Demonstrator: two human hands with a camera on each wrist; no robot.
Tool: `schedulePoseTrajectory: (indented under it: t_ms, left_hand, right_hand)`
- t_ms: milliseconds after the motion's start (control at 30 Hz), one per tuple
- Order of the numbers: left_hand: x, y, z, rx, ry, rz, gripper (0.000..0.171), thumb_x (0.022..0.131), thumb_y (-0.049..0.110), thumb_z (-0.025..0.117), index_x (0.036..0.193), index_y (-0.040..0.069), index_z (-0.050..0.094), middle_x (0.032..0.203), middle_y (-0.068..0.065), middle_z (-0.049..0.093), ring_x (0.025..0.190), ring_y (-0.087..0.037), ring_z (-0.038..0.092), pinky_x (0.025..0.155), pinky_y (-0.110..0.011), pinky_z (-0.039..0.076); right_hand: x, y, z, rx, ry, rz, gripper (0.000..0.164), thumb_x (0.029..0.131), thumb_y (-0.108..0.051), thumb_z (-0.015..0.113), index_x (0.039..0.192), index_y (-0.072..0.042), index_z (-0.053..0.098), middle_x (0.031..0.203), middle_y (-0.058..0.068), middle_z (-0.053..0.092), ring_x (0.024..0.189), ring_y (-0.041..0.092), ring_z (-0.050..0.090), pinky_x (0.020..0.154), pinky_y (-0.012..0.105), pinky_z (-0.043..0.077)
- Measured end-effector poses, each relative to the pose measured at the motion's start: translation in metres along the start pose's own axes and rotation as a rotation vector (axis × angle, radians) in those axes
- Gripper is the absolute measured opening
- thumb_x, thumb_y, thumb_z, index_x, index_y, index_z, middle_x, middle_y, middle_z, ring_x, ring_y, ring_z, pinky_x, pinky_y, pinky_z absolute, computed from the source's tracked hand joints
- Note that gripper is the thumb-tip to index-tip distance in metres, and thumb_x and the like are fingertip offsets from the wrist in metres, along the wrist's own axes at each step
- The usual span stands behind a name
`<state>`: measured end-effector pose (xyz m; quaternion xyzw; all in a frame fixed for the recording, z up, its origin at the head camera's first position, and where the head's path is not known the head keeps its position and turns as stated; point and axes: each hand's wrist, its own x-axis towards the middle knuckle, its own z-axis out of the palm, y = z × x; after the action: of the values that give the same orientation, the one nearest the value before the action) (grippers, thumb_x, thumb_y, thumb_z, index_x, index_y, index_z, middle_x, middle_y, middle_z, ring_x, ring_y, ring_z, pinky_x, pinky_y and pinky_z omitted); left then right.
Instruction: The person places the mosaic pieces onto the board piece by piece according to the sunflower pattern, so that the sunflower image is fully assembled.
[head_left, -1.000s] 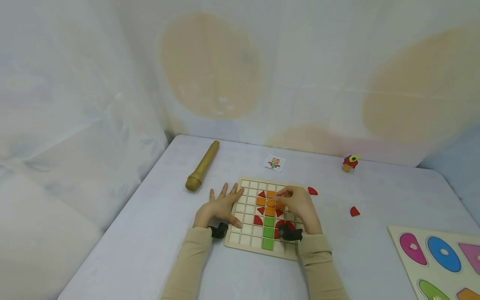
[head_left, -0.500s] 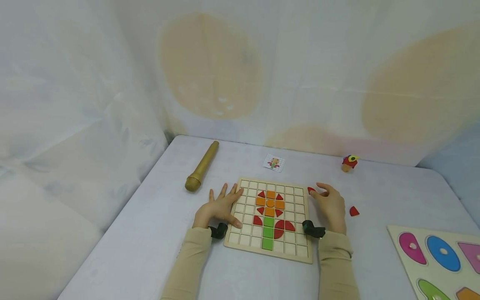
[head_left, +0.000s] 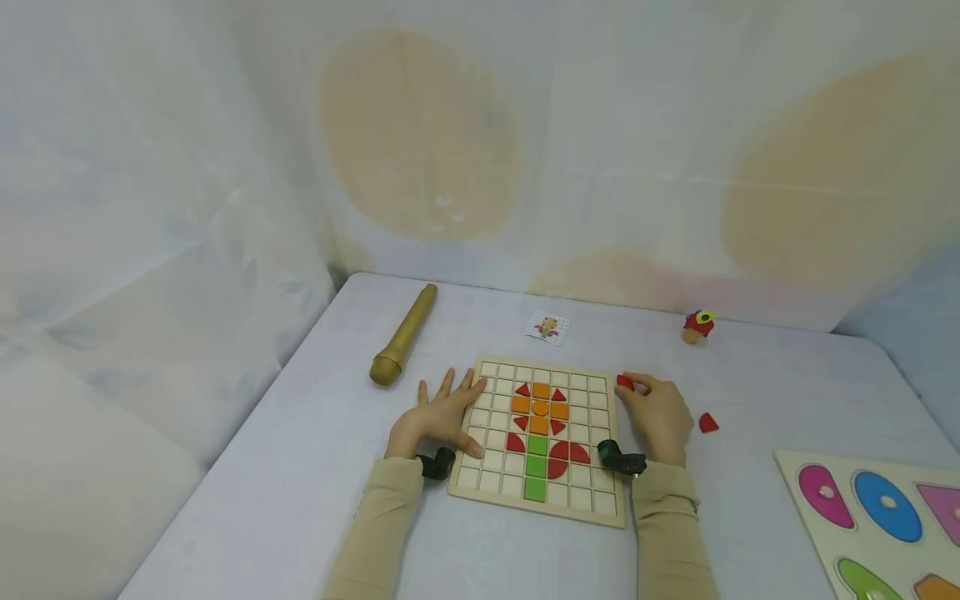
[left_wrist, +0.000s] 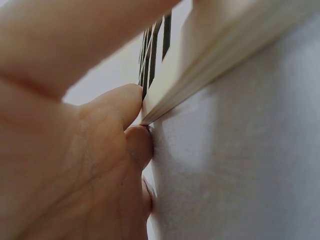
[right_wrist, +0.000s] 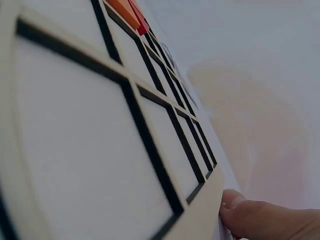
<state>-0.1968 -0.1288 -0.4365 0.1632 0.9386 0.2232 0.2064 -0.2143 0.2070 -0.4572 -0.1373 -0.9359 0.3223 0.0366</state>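
Observation:
A wooden grid board (head_left: 491, 500) lies on the table, with orange, red and green pieces set in its cells as a flower shape. My left hand (head_left: 435, 421) rests with spread fingers over the board's left edge; in the left wrist view, fingers (left_wrist: 112, 105) touch the rim. Just off the board's upper right corner, my right hand (head_left: 660, 414) pinches a red quarter-circle piece (head_left: 624, 382) between thumb and index finger. The right wrist view shows a fingertip (right_wrist: 232, 199) beside the rim, the piece hidden there. Another red quarter-circle piece (head_left: 708, 422) lies to the right of that hand.
A small pattern card (head_left: 548, 327) lies behind the board. The gold microphone (head_left: 405, 333) is at the back left, a parrot figure (head_left: 699, 326) at the back right. A shape puzzle board (head_left: 862, 479) occupies the front right corner.
My right hand has gone from the flower's upper right, where a red triangle now sits, to the loose red quarter-circle piece beside the board and pinched it. The left hand stays in place.

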Motion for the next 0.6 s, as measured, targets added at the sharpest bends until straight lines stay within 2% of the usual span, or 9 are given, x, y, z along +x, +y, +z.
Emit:
schedulePoseTrajectory:
  t_ms: [167,267,433,600]
  left_hand:
    - [-0.0012,0.0005,-0.0006,-0.001,0.006,0.004,0.118,0.066,0.042,0.087,0.157,0.019,0.015,0.165,-0.007,-0.002,0.150,-0.035,-0.014,0.110,-0.069,-0.018]
    - [0.0000,-0.0013,0.0004,-0.001,0.009,0.005,0.119,0.066,0.042,0.087,0.157,0.018,0.014,0.165,-0.008,-0.003,0.150,-0.035,-0.015,0.110,-0.069,-0.019]
    - [0.0027,-0.0053,0.0035,0.015,0.009,0.005,0.119,0.067,0.043,0.085,0.157,0.021,0.010,0.164,-0.004,-0.008,0.150,-0.032,-0.019,0.109,-0.067,-0.022]
    - [0.0010,-0.0032,0.0016,-0.001,0.002,0.009,0.119,0.067,0.042,0.085,0.157,0.019,0.012,0.164,-0.006,-0.006,0.150,-0.034,-0.018,0.109,-0.068,-0.022]
  right_hand:
    - [-0.0029,-0.0025,0.0012,0.037,0.015,0.025,0.040,0.091,-0.033,0.066,0.124,-0.012,0.066,0.114,0.018,0.060,0.095,0.032,0.055,0.069,0.039,0.043]
    - [-0.0034,-0.0036,0.0010,0.076,0.024,0.004,0.036,0.090,-0.027,0.068,0.122,-0.012,0.067,0.121,0.019,0.063,0.106,0.037,0.057,0.075,0.044,0.045]
    - [-0.0025,-0.0045,0.0011,0.134,0.023,-0.018,0.032,0.092,-0.022,0.066,0.122,-0.015,0.068,0.125,0.015,0.066,0.112,0.035,0.060,0.077,0.041,0.045]
    - [-0.0019,-0.0048,0.0012,0.209,0.002,0.024,0.031,0.094,-0.021,0.062,0.124,-0.014,0.068,0.125,0.015,0.066,0.119,0.034,0.057,0.089,0.047,0.044]
